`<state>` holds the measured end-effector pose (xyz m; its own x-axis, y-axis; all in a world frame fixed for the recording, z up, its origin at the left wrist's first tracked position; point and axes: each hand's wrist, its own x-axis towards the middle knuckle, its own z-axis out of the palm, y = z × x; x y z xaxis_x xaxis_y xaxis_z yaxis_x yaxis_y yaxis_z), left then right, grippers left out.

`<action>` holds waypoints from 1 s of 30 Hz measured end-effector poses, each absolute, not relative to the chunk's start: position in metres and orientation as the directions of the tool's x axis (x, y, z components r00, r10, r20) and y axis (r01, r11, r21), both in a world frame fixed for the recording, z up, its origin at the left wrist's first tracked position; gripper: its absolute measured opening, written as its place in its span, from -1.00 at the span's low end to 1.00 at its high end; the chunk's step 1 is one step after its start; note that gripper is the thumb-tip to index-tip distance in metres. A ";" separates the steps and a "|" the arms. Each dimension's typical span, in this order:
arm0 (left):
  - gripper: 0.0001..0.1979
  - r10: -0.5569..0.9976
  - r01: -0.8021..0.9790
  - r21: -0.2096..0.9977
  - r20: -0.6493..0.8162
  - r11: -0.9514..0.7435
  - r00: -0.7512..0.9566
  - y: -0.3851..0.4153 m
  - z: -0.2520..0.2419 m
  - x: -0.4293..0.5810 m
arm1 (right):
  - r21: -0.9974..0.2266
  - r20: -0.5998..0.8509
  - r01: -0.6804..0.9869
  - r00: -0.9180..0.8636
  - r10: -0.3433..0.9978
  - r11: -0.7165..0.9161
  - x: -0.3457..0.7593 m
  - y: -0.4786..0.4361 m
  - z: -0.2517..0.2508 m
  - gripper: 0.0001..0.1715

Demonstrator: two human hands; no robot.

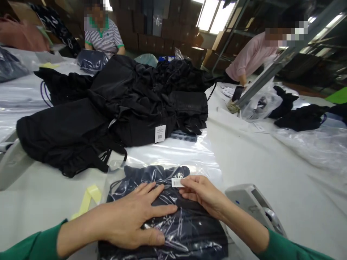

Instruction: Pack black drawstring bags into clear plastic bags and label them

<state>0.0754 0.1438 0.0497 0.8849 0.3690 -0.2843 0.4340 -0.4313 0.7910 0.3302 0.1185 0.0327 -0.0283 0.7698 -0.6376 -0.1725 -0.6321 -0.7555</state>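
Observation:
A folded dark garment in a clear plastic bag point(189, 231) lies on the table right in front of me. My left hand point(135, 213) rests flat on the bag with its fingers spread. Between thumb and fingertips, my right hand point(202, 193) pinches a small white barcode label point(176, 182) just above the bag's surface. Drawstring ends and the gathered edge of the garment show through the plastic near the bag's far end.
Beyond the bag is a heap of black garments point(135, 94), one with a white hang tag point(160, 134). A grey device point(253, 206) stands at right, yellow strips point(88, 200) at left. Clear plastic bags point(173, 153) lie under the heap. Two co-workers stand across the table.

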 end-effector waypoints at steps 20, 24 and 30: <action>-0.36 0.364 0.568 0.707 -0.441 -0.422 0.820 0.148 0.080 0.085 | -0.670 -0.733 0.187 -0.007 0.681 -0.719 0.306 0.139 0.042 -0.78; -0.33 0.338 0.594 0.657 -0.488 -0.465 0.805 0.152 0.085 0.088 | -0.665 -0.722 0.245 0.033 0.691 -0.706 0.301 0.140 0.041 -0.74; -0.28 0.316 0.522 0.706 -0.416 -0.478 0.853 0.157 0.074 0.083 | -0.659 -0.688 0.365 0.061 0.723 -0.658 0.302 0.136 0.033 -0.66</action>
